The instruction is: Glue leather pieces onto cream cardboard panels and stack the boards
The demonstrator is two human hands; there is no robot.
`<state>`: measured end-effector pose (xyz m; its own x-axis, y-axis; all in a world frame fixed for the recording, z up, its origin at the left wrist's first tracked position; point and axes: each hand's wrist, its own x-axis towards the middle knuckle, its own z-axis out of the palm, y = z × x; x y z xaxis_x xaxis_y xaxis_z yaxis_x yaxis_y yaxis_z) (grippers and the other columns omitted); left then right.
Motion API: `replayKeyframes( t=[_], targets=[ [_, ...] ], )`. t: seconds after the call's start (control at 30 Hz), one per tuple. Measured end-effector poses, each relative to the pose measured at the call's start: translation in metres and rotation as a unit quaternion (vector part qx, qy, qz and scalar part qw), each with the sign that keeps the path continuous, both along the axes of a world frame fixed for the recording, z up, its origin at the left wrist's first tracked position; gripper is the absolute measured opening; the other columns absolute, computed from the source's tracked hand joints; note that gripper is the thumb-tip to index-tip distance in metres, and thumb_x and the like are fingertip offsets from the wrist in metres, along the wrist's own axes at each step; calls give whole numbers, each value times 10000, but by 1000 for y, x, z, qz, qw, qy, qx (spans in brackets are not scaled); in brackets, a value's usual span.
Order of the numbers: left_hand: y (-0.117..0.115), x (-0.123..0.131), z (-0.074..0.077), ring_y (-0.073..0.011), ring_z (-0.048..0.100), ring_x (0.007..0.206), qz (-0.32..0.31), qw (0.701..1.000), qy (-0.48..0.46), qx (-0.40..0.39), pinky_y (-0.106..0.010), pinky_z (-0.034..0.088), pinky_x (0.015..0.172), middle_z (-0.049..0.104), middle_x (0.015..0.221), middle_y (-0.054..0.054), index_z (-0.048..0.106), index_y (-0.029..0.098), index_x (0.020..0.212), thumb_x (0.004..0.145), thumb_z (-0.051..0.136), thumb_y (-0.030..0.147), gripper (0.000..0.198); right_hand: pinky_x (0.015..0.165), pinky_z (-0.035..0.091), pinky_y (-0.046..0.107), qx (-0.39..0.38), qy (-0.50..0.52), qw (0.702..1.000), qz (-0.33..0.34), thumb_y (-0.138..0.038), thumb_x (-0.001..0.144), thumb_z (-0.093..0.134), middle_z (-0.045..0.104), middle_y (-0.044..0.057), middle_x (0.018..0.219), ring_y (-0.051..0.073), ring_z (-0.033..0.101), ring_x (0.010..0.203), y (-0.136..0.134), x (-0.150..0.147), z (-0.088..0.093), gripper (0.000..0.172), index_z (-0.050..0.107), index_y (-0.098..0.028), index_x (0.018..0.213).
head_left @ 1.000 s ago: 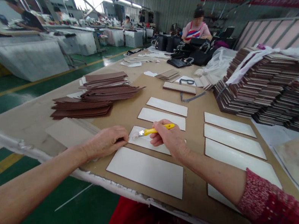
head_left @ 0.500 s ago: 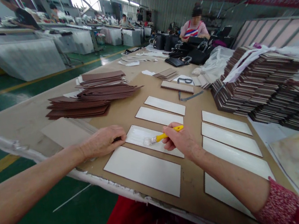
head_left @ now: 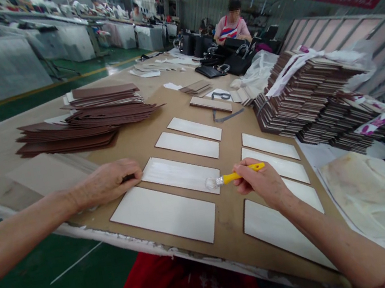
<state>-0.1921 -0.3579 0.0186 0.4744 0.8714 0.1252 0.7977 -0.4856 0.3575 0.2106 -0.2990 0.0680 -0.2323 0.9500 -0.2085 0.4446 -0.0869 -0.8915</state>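
My right hand (head_left: 258, 179) grips the yellow handle of a paintbrush (head_left: 233, 175). Its pale, wet-looking bristles rest on the right end of a white panel (head_left: 179, 173), which has streaks across it. At that panel's left end is my left hand (head_left: 118, 177), fingers curled closed against the edge; whatever is inside them is hidden. A larger white panel (head_left: 163, 213) lies nearer to me. Two narrower panels, one of them this strip (head_left: 195, 128), lie beyond. Under my right forearm runs a second column of white panels (head_left: 270, 145), partly covered.
Brown leather-like strips (head_left: 74, 127) are piled at the left, near beige sheets (head_left: 48, 172). Tall stacks of dark-edged pieces (head_left: 310, 93) stand at the right beside a stained cloth (head_left: 365, 193). Black bags (head_left: 229, 58) and a co-worker (head_left: 231, 25) are at the table's far end.
The brush in my right hand has moved along the panel to its right end. My left hand stays at the left end. The whole view has shifted slightly.
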Motion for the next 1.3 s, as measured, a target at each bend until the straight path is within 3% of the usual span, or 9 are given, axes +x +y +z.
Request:
replayKeyframes(
  t=[0.13, 0.27, 0.4, 0.57, 0.93, 1.07, 1.3],
  targets=[
    [0, 0, 1, -207, 583, 862, -4, 1000, -12, 3, -308, 435, 786, 642, 916, -50, 633, 206, 892, 973, 501, 288, 175, 468, 501, 201, 15, -12, 1000, 3, -389, 884, 601, 712, 24, 648, 123, 629, 479, -2, 14, 5, 229, 643, -186, 788],
    [0, 0, 1, -204, 579, 867, -8, 1000, 0, 2, -305, 427, 788, 635, 920, -49, 622, 202, 903, 984, 482, 274, 177, 462, 500, 195, 29, 30, 999, -1, -406, 876, 621, 709, 14, 651, 114, 615, 477, 0, 8, 16, 235, 644, -186, 796],
    [1, 0, 1, -200, 576, 871, -6, 1000, 9, -1, -305, 421, 792, 628, 913, -45, 607, 201, 899, 996, 471, 282, 185, 449, 521, 203, 29, 124, 992, -2, -408, 847, 643, 709, 9, 649, 117, 618, 468, 6, -28, 25, 229, 637, -184, 799],
    [1, 2, 5, -192, 581, 885, -3, 1000, 19, -9, -299, 422, 802, 634, 943, -41, 612, 205, 914, 1000, 474, 287, 182, 437, 538, 206, 0, 172, 985, 21, -355, 819, 639, 695, -8, 608, 116, 621, 448, 19, -85, 19, 175, 623, -185, 781],
    [0, 5, 9, -183, 583, 857, 7, 1000, 10, -15, -278, 428, 775, 633, 915, -42, 639, 201, 893, 984, 478, 254, 192, 463, 555, 232, -17, 143, 986, 86, -340, 907, 537, 657, -32, 601, 132, 654, 502, 26, -152, -7, 193, 590, -194, 792],
    [0, 6, 10, -183, 586, 845, 5, 1000, 9, -12, -273, 434, 768, 639, 903, -44, 645, 201, 882, 986, 471, 254, 210, 419, 537, 228, -5, 95, 992, 79, -326, 888, 568, 655, -15, 572, 146, 650, 475, 32, -142, -6, 188, 606, -190, 764],
    [0, 6, 8, -184, 590, 839, 14, 1000, 9, -6, -276, 433, 773, 651, 896, -34, 658, 211, 868, 968, 507, 251, 186, 409, 544, 227, -4, 24, 999, 39, -299, 857, 593, 701, 22, 604, 143, 643, 445, 36, -79, 2, 154, 619, -186, 755]
  ],
)
